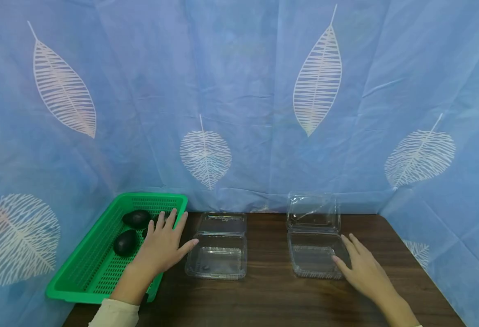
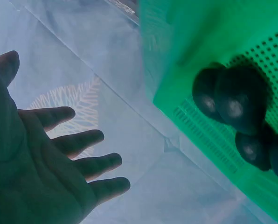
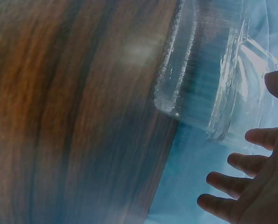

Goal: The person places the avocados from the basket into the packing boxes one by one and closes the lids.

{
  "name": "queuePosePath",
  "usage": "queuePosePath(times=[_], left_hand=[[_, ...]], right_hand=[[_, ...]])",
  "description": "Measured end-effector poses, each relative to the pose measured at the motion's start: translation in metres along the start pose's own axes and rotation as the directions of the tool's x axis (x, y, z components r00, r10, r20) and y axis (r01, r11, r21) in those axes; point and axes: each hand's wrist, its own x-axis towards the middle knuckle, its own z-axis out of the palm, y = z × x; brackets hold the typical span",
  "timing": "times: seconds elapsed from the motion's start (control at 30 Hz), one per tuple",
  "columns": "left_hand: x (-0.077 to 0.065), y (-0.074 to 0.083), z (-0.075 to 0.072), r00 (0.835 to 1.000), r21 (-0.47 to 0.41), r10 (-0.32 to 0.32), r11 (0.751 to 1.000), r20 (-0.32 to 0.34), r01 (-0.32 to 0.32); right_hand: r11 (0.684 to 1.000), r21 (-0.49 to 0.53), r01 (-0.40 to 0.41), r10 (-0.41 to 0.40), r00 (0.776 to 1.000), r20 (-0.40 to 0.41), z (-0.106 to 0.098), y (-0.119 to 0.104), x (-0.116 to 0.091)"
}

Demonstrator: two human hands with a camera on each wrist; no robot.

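My left hand, fingers spread and straight, hovers over the right side of a green plastic basket. Inside the basket lie several dark, egg-shaped avocado-like things; the hand partly hides some in the head view, while the left wrist view shows a cluster of the dark things. That palm holds nothing. At the right, my right hand is stretched out beside an open clear plastic clamshell box, its fingers extended and holding nothing. Whether its fingertips touch the box's edge I cannot tell.
A second open clear clamshell box stands between the basket and the right-hand box. All sit on a dark wood-grain table. A blue curtain with white leaf prints hangs behind and along both sides.
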Motion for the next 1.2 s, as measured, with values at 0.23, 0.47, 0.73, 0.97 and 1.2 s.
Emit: queuePosePath(times=[0.23,0.47,0.73,0.97,1.2], left_hand=[[0.006,-0.021,-0.001,0.999,0.026,-0.003,1.000,0.039,0.002],[0.010,-0.053,0.002,0.992,0.028,-0.044,0.999,0.120,0.041],[0.013,-0.087,0.003,0.987,-0.015,-0.085,0.996,0.139,0.088],[0.017,-0.113,-0.002,0.963,-0.094,-0.155,0.979,0.221,0.179],[0.018,-0.135,-0.001,0.944,-0.173,-0.182,0.957,0.274,0.235]], right_hand=[[0.996,0.073,-0.054,0.050,0.997,0.057,0.002,0.010,-0.005],[0.985,0.142,-0.097,0.080,0.989,0.122,0.002,0.017,-0.007],[0.953,0.247,-0.177,0.132,0.973,0.190,0.001,0.024,-0.005],[0.876,0.399,-0.270,0.179,0.951,0.252,0.002,0.031,-0.003],[0.679,0.618,-0.396,0.208,0.911,0.355,0.001,0.035,-0.004]])
